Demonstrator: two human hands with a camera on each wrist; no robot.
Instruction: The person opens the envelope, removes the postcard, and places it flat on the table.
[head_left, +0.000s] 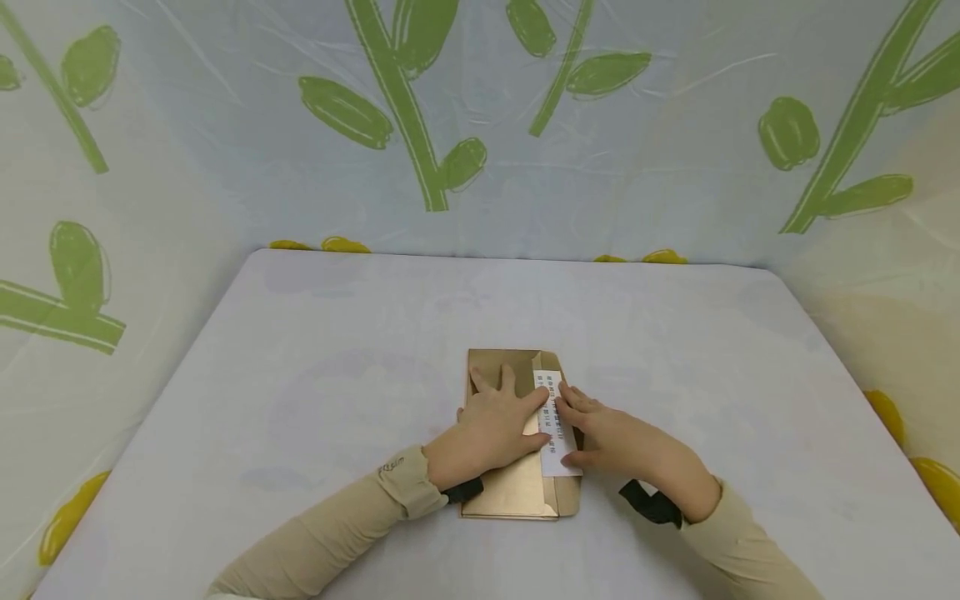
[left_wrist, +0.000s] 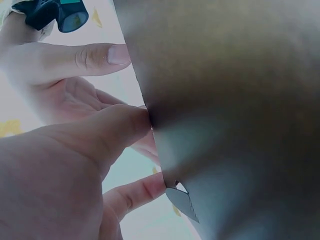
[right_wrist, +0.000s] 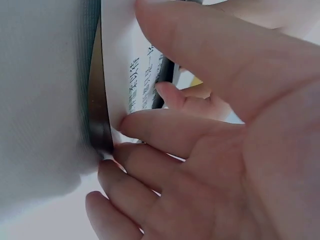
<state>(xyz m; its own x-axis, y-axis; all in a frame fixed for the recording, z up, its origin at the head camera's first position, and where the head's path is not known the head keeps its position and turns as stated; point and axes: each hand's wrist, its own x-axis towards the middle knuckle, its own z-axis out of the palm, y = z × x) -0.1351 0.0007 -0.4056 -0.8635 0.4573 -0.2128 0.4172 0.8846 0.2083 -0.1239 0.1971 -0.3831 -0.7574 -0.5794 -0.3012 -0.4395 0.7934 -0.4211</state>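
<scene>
Partly covering the gold envelope (head_left: 517,493), directly beneath the left hand (head_left: 493,427), with spread, uncurled fingers. Touching the white printed strip (head_left: 556,467) between both hands with nearly straight, relaxed fingers of the right hand (head_left: 626,440). Working over a pale tabletop (head_left: 352,400) around both hands.

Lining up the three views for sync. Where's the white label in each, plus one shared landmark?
Head: white label just right of picture centre, on the gold envelope.
Left wrist: not in it.
Right wrist: white label left of centre, towards the top.
Landmark: right hand, right of centre in head, upper left in left wrist, large across right wrist.
</scene>
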